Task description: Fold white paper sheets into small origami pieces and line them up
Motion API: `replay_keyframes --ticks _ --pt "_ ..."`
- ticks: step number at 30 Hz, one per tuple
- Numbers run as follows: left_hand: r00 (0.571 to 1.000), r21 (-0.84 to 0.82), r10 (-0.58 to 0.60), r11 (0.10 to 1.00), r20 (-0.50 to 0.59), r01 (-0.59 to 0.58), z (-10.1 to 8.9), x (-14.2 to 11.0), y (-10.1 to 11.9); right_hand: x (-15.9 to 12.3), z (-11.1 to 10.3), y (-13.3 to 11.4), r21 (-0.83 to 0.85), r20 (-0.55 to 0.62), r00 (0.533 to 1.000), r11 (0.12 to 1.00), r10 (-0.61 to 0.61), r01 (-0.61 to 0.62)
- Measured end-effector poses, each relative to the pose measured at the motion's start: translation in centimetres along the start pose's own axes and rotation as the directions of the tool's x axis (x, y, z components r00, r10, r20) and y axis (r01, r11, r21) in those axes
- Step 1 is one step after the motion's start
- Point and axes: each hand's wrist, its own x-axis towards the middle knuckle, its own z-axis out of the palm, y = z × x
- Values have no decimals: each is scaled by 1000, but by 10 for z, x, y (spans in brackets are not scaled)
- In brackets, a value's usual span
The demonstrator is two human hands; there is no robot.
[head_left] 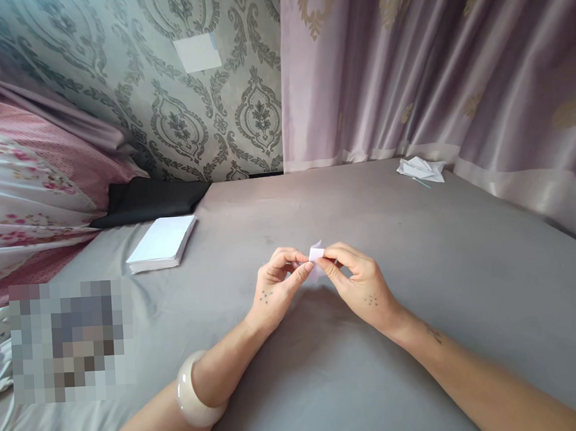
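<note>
A small folded piece of white paper (316, 253) is held up between my two hands, above the grey sheet. My left hand (278, 283) pinches its left side between thumb and fingers. On the other side, my right hand (357, 277) grips the paper's right edge with thumb and forefinger. One thin flap sticks up at the paper's top, and a pale part hangs below the fingertips. How the layers are folded inside is too small to make out. A pale bangle circles my left wrist.
A stack of white paper (162, 240) lies on the grey sheet (464, 264) to the left, with black cloth (156, 200) behind it. Folded white papers (421, 168) and a thin bluish stick (421, 183) lie far right, near the curtain (382, 75). A blurred patch (72, 342) covers the lower left.
</note>
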Motion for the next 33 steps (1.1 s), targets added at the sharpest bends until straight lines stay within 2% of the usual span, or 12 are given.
replay_keyframes --ticks 7,18,20,26,33 --pt "1000 21 -3 1000 -23 3 2 -1 0 -1 1 3 -19 52 999 1000 9 -8" --pt "999 16 -45 999 3 44 3 -5 -1 1 0 -5 58 25 998 997 59 -60" --pt "999 3 -46 999 -1 46 3 -5 0 1 0 -5 57 21 999 997 44 -45" --pt "997 -51 -76 996 -18 75 4 -3 4 0 -4 -7 42 31 994 994 -103 101" --pt "993 -107 -93 989 73 101 2 -2 1 1 -5 -10 36 13 999 998 -51 51"
